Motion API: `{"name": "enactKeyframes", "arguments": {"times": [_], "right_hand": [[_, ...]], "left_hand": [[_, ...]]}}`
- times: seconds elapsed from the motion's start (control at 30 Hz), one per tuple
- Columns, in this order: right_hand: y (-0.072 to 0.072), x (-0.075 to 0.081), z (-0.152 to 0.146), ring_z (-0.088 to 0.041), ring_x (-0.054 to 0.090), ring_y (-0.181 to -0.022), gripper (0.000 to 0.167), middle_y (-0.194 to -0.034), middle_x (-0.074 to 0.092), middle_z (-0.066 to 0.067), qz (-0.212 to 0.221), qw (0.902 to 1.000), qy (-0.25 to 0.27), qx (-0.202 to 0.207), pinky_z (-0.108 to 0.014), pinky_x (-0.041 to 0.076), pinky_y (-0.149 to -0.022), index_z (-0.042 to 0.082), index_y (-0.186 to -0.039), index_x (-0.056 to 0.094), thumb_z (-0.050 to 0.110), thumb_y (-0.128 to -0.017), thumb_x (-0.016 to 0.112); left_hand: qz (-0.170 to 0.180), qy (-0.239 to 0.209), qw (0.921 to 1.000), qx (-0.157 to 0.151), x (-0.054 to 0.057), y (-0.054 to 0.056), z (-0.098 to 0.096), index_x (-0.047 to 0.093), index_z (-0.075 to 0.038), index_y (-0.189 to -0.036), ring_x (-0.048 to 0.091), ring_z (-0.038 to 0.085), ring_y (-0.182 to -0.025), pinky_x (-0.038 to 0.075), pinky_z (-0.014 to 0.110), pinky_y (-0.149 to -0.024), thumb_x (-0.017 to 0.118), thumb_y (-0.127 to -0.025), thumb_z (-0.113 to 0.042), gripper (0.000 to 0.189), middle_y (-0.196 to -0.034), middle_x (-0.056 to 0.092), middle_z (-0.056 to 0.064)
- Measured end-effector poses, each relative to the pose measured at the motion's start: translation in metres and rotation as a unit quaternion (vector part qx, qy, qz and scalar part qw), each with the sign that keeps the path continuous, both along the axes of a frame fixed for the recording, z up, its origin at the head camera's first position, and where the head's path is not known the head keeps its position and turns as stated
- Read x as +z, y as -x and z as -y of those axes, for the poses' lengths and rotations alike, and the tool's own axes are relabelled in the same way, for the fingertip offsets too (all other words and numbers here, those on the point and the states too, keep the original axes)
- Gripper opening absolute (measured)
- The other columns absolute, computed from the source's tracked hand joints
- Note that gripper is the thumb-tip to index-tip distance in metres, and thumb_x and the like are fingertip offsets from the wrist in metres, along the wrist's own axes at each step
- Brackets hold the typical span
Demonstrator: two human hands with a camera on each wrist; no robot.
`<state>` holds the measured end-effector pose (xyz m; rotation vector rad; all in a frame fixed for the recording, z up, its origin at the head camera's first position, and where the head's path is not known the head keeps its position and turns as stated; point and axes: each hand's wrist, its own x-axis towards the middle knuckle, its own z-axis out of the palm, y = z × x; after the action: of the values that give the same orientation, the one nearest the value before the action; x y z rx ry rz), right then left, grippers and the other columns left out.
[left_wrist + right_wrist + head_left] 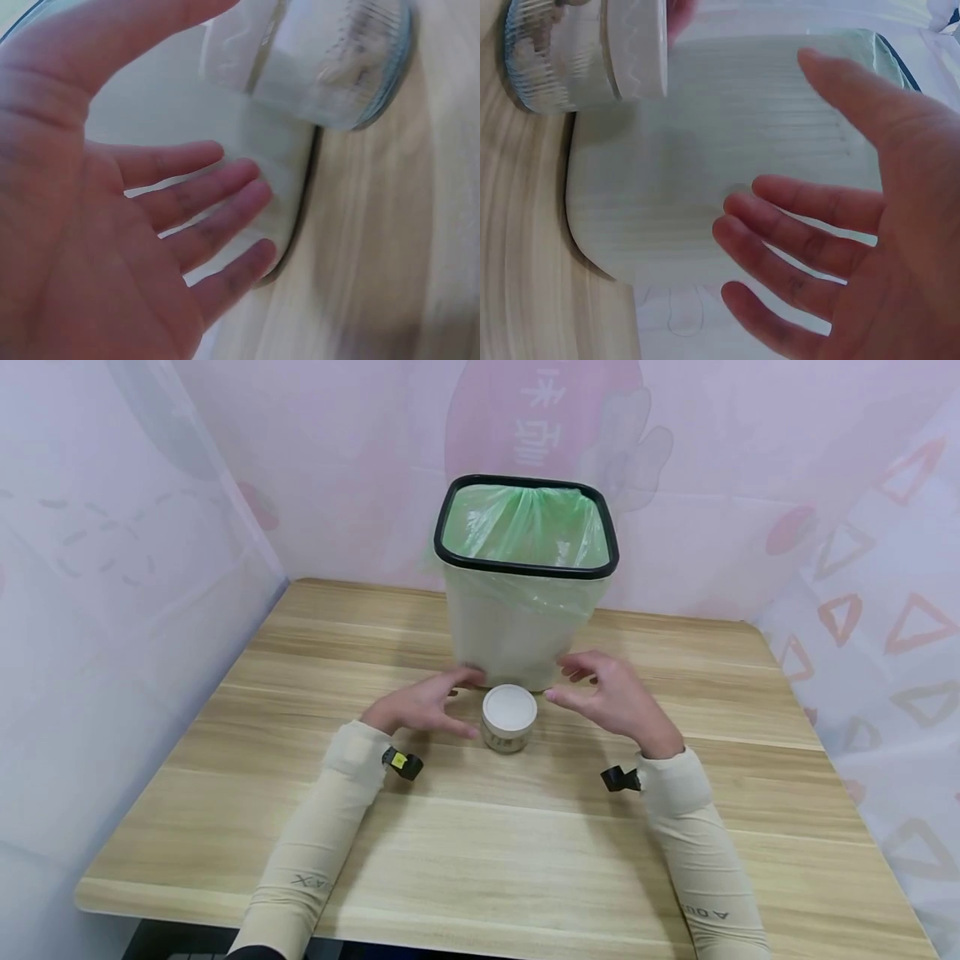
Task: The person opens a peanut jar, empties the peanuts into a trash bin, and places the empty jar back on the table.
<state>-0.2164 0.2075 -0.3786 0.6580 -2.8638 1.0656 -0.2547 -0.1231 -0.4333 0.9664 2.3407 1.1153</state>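
A: Identify the largest items.
B: A wood-grain table (487,843). Toward its far edge, a pale bin (513,631) stands upright, fitted with a green liner (525,527) and a black rim (525,567).
A: Condition of the left hand (423,703) and right hand (613,695)?
B: Apart, fingers loosely extended and separated. Whether any fingertip contacts the bin cannot be determined.
A: Position of the jar (507,737)?
B: Upright on the table, just in front of the bin and between the hands. The side is transparent and ribbed; a white lid (509,706) is seated on top.
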Motion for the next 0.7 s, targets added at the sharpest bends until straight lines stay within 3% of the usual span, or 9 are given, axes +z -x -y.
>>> {"name": "enactKeyframes", "arguments": {"times": [0.37, 0.7], "right_hand": [[-0.001, -0.01, 0.014, -0.033, 0.068, -0.113, 0.077, -0.124, 0.072, -0.019, -0.036, 0.9977, -0.038, 0.043, -0.051, 0.057, -0.099, 0.001, -0.139, 0.064, 0.046, -0.083, 0.089], [-0.003, -0.016, 0.024, -0.033, 0.065, -0.117, 0.084, -0.127, 0.069, -0.017, -0.057, 0.9953, -0.062, 0.047, -0.05, 0.053, -0.104, 0.0, -0.14, 0.063, 0.051, -0.079, 0.09]], "left_hand": [[0.007, -0.021, 0.9997, -0.007, -0.012, -0.005, -0.021, 0.038, -0.007, -0.16, 0.04, 0.033, -0.155, 0.029, 0.051, -0.13, 0.094, -0.078, -0.029, 0.102, -0.164, 0.044, 0.011], [0.022, -0.033, 0.9992, -0.002, -0.02, -0.007, -0.031, 0.035, -0.009, -0.161, 0.045, 0.028, -0.152, 0.027, 0.048, -0.132, 0.097, -0.076, -0.027, 0.106, -0.16, 0.051, 0.009]]}}
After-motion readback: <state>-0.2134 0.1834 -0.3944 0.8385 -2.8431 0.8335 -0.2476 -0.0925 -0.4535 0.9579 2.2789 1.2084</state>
